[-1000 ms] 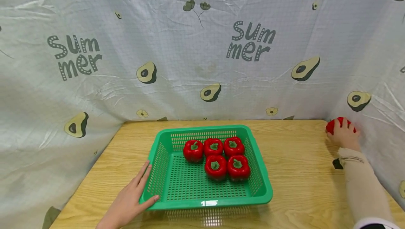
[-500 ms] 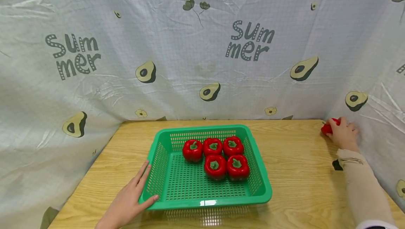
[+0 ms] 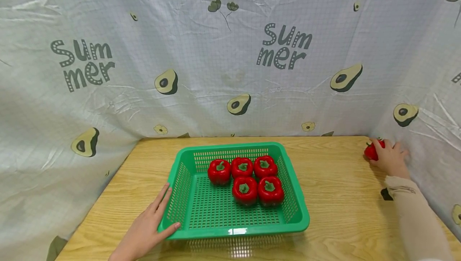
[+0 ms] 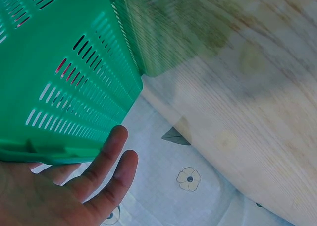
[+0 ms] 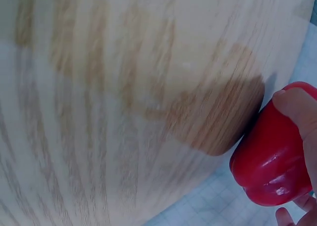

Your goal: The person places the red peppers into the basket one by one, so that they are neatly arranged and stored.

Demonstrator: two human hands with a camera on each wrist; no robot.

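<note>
At the far right corner of the table, my right hand (image 3: pixel 390 160) grips a red bell pepper (image 3: pixel 371 152). In the right wrist view the thumb lies over the side of this pepper (image 5: pixel 275 161), whose lower end is lobed and glossy. My left hand (image 3: pixel 145 227) rests at the left side of a green plastic basket (image 3: pixel 237 233), thumb over the front left corner of its rim, other fingers extended along the outside. The left wrist view shows these fingers (image 4: pixel 106 169) spread beside the slotted wall. Several red bell peppers (image 3: pixel 245 191) with green stems sit in the basket's right half.
The wooden table (image 3: pixel 338 197) ends at a printed cloth (image 3: pixel 201 53) hanging behind and at both sides. A small black patch (image 3: pixel 386 194) lies beside the right sleeve (image 3: pixel 414 213).
My right hand has drawn slightly toward the front, and the pepper has shifted and turned so its stem shows on top. The left hand and basket have stayed put.
</note>
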